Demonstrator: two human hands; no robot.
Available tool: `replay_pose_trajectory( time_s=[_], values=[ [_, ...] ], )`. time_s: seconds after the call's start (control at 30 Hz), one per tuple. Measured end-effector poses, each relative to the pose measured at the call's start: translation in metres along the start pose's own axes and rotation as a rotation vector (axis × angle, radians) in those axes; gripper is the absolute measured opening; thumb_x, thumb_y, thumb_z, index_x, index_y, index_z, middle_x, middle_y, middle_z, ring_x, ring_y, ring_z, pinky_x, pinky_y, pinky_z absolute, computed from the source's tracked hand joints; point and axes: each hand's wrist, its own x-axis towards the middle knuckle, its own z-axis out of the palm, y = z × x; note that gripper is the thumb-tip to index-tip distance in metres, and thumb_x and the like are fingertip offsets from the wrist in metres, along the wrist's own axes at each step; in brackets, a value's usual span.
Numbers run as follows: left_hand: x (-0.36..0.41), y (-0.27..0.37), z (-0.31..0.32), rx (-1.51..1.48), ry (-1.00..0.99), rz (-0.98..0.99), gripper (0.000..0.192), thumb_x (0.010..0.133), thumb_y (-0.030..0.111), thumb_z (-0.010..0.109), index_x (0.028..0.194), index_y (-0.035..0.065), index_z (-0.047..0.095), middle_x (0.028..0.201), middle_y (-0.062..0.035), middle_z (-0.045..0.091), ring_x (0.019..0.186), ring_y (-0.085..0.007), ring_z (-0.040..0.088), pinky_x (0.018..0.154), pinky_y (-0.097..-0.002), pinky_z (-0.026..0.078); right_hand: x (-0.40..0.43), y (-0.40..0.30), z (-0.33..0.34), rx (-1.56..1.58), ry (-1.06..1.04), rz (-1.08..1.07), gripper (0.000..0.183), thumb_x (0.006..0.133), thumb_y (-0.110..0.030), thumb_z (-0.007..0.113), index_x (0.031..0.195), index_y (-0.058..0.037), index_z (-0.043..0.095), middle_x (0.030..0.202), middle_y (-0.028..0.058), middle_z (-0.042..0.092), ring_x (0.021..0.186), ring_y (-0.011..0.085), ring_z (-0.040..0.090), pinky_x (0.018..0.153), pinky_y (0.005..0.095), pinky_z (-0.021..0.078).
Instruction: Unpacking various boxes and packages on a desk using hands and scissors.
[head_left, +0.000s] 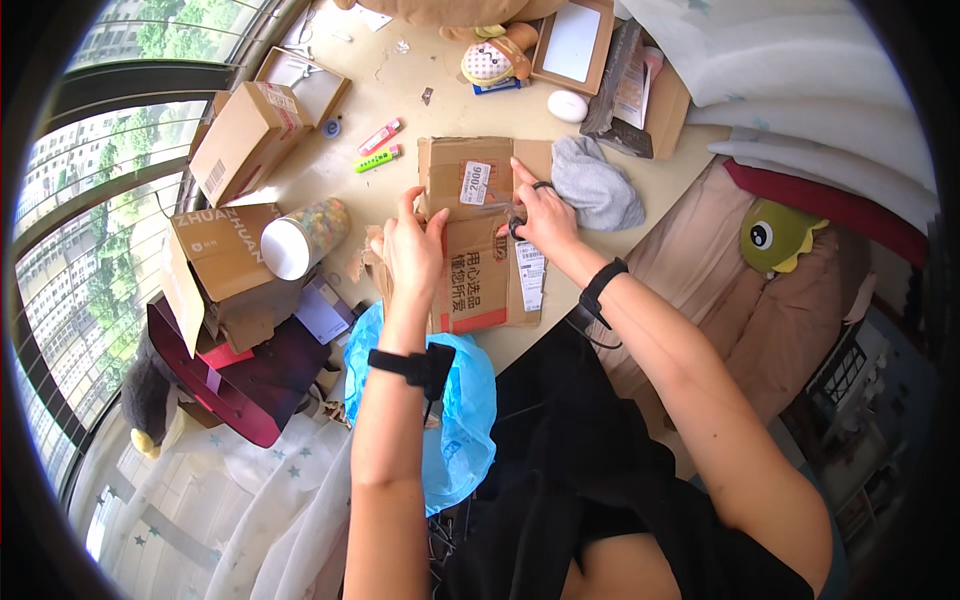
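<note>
A flattened brown cardboard box (476, 277) lies on the desk in front of me, with printed characters, stickers and a red strip on it. At its left edge is my left hand (412, 247), thumb and index finger apart near the cardboard; whether it grips the edge is not clear. My right hand (544, 214) rests over the box's right part, index finger stretched along the upper flap, black rings that look like scissor handles around its fingers. No blades show clearly. Just right of that hand is a crumpled grey cloth (596, 184). Both wrists wear black bands.
A blue plastic bag (461, 420) hangs below the desk's front edge. Left stand a jar with a white lid (285, 249) and cardboard boxes (247, 142). Two highlighter-like sticks (379, 157) lie beyond. A white egg-shaped object (568, 106) and a plush toy (491, 61) sit farther back.
</note>
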Motion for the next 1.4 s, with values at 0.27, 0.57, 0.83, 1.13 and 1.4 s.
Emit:
replay_pose_trajectory(
  time_s=[0.27,0.57,0.83,1.13,1.4],
  values=[
    [-0.025,0.015,0.000,0.170,0.209,0.111,0.040,0.086,0.022,0.059,0.125,0.0191,0.051,0.087,-0.0057,0.065,0.082,-0.0210,0.058,0.085,-0.0386,0.033,0.000,0.007,0.000,-0.009,-0.016,-0.020,0.052,0.053,-0.011,0.081,0.088,-0.0080,0.042,0.144,-0.0011,0.035,0.084,0.0232,0.058,0.070,0.0351,0.0497],
    [-0.004,-0.040,0.042,0.535,0.326,0.137,0.058,0.086,0.026,0.057,0.139,0.0200,0.035,0.133,-0.0081,0.044,0.122,-0.0271,0.041,0.093,-0.0427,0.034,-0.001,0.001,0.009,-0.076,-0.005,0.006,0.052,0.055,-0.023,0.082,0.089,-0.0084,0.046,0.136,0.0010,0.043,0.085,0.0245,0.058,0.071,0.0368,0.0491],
    [-0.018,-0.034,0.048,0.405,-0.173,0.196,0.118,0.054,0.034,0.083,0.146,0.0191,0.012,0.152,-0.0092,0.013,0.137,-0.0329,0.019,0.107,-0.0442,0.029,0.004,-0.007,0.010,-0.070,0.014,-0.018,0.061,0.054,-0.024,0.083,0.102,-0.0083,0.048,0.095,0.0024,0.060,0.080,0.0240,0.058,0.068,0.0381,0.0485],
    [-0.037,-0.027,-0.002,0.184,0.078,0.332,0.089,0.062,0.024,0.079,0.137,0.0140,0.033,0.143,-0.0108,0.032,0.131,-0.0311,0.032,0.101,-0.0460,0.035,-0.013,-0.031,-0.017,-0.053,0.073,-0.069,0.051,0.062,-0.029,0.079,0.105,-0.0128,0.055,0.135,0.0007,0.046,0.102,0.0246,0.056,0.079,0.0357,0.0490],
    [-0.062,-0.121,-0.186,0.415,0.943,0.181,0.061,0.071,0.010,0.062,0.130,0.0103,0.044,0.131,-0.0189,0.043,0.122,-0.0363,0.038,0.099,-0.0447,0.033,-0.064,-0.054,-0.035,0.185,-0.014,0.048,0.048,0.070,-0.028,0.077,0.108,-0.0088,0.054,0.080,0.0094,0.062,0.060,0.0214,0.059,0.055,0.0341,0.0476]
  ],
)
